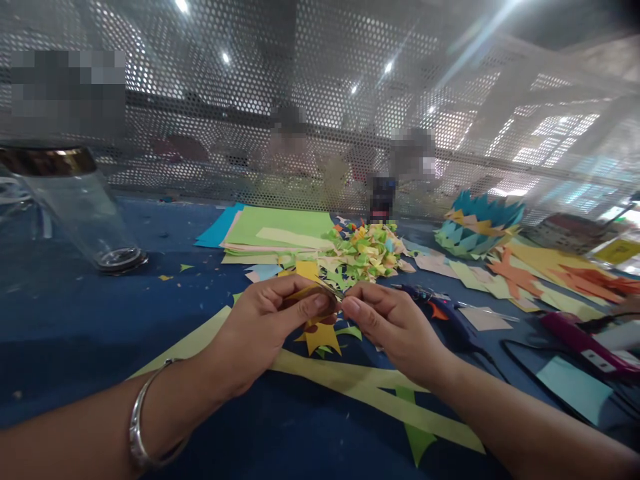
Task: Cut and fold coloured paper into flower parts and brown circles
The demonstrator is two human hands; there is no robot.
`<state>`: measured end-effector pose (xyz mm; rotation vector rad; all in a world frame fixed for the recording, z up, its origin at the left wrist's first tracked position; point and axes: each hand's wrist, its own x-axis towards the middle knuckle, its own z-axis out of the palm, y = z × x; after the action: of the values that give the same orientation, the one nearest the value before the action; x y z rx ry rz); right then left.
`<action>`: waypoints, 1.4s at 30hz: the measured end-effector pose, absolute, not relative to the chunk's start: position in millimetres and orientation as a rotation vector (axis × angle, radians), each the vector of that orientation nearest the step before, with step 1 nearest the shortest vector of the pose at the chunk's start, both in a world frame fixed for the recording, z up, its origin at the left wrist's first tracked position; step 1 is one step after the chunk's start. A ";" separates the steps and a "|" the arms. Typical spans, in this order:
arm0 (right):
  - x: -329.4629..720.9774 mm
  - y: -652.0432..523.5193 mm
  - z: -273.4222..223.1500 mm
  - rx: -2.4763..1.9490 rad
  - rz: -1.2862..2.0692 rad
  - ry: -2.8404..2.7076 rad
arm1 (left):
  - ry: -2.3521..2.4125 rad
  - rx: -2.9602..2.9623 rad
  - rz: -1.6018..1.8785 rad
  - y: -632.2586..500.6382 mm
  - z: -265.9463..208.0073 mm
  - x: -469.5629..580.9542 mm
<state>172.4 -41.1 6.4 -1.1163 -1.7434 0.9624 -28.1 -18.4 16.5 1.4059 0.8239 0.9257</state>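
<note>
My left hand (280,310), with a silver bangle at its wrist, is closed round a small folded piece of yellow paper (301,293). Thumb and forefinger press on it from both sides. My right hand (387,320) meets it at the right end, its thumb and forefinger pinched together at the paper's edge; the exact grip is partly hidden. Beneath the hands lie notched yellow paper pieces (324,339) and green scraps. Long pale yellow-green paper strips (345,380) cross the table under both wrists, beside a pointed green scrap (417,430).
Behind the hands are stacked coloured sheets (290,223) and a heap of paper clippings (367,250). A glass jar (85,213) stands left. To the right are a glue gun (455,320), a pointed paper crown (480,227), a purple power strip (590,343) and its cables.
</note>
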 end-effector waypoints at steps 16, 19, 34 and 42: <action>175.7 -41.3 7.0 -1.152 0.871 -1.769 | 0.794 1.396 0.887 -16.9 14.2 -28.6; 175.9 -40.4 7.3 -1.152 0.877 -1.732 | 0.808 1.432 0.878 -16.6 14.8 -29.4; 169.3 -42.5 4.2 -1.157 0.888 -1.756 | 0.826 1.624 0.701 -18.4 8.6 -26.8; 170.5 -41.4 7.3 -1.135 0.897 -1.701 | 0.882 1.502 0.760 -18.5 18.7 -28.4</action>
<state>170.5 -41.4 7.3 -1.1347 -1.7010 0.8975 -28.4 -18.5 18.7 1.5023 0.8822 0.7602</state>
